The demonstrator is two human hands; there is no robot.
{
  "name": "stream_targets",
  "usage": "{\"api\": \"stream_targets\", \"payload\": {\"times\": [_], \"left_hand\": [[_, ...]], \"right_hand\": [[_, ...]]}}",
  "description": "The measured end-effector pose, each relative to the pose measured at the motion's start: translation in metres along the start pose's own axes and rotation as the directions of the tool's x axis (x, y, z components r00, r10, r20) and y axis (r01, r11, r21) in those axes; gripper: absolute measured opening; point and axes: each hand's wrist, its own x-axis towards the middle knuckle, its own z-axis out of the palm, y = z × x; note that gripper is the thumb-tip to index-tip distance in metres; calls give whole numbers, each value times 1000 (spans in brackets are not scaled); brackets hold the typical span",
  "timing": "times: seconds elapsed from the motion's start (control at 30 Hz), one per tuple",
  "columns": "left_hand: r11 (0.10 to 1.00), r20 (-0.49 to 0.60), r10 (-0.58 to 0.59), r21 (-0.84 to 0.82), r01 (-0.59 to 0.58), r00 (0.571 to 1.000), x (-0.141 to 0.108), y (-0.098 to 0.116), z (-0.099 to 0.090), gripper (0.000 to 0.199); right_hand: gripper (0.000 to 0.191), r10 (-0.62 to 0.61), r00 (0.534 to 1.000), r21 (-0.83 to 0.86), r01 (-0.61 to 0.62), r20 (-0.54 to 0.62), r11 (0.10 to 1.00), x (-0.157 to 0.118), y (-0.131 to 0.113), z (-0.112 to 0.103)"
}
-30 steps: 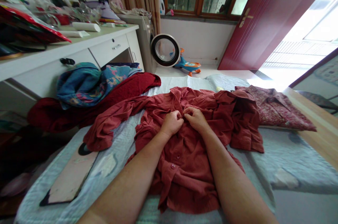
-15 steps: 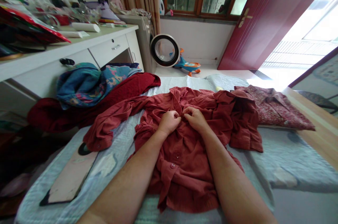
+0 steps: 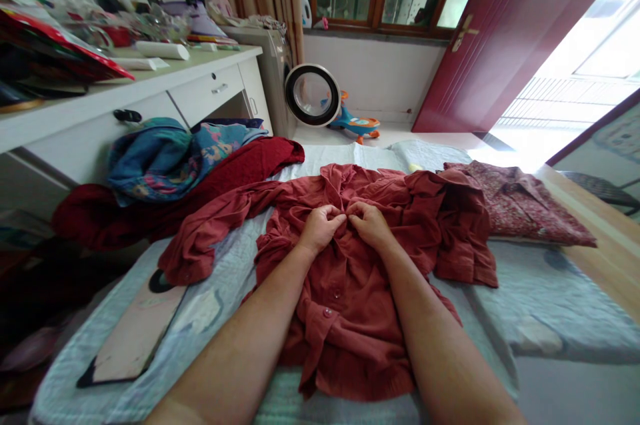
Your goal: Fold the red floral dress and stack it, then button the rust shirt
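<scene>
A rust-red button-up shirt [image 3: 360,318] lies spread on a pale blue cloth [image 3: 560,305], collar away from me and sleeves out to both sides. My left hand [image 3: 321,226] pinches the shirt's front placket below the collar. Close beside it, my right hand [image 3: 369,223] pinches the same front edge, with thumb and finger pressed together. The fingertips of both hands nearly meet; any button between them is hidden. Two buttons show lower down the front, near a folded-over flap of the hem.
A folded patterned shirt [image 3: 535,205] lies at the right. Dark red and blue floral clothes [image 3: 150,161] are heaped at the left, by a white desk [image 3: 200,88]. A flat pale board [image 3: 135,331] rests at the near left. Behind stands a washing machine with its round door [image 3: 313,95] open.
My left hand has shifted very slightly to the right, closer to my right hand. The shirt lies almost as before.
</scene>
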Motion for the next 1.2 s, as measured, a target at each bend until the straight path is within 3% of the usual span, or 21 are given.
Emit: {"api": "stream_targets", "payload": {"times": [0.13, 0.5, 0.87, 1.2], "left_hand": [[999, 81, -13, -34, 16, 997, 1, -4, -1, 14], [973, 8, 78, 219, -78, 997, 1, 5, 0, 18], [1000, 68, 7, -27, -6, 998, 4, -1, -2, 15], [992, 54, 8, -129, -1, 998, 7, -9, -2, 12]], "right_hand": [[10, 8, 1000, -14, -9, -17, 1000, 0, 0, 0], [12, -16, 1000, 7, 16, -8, 1000, 1, 5, 2], [11, -17, 1000, 43, 17, -9, 999, 2, 6, 3], [12, 7, 1000, 38, -6, -23, 999, 1, 3, 2]]}}
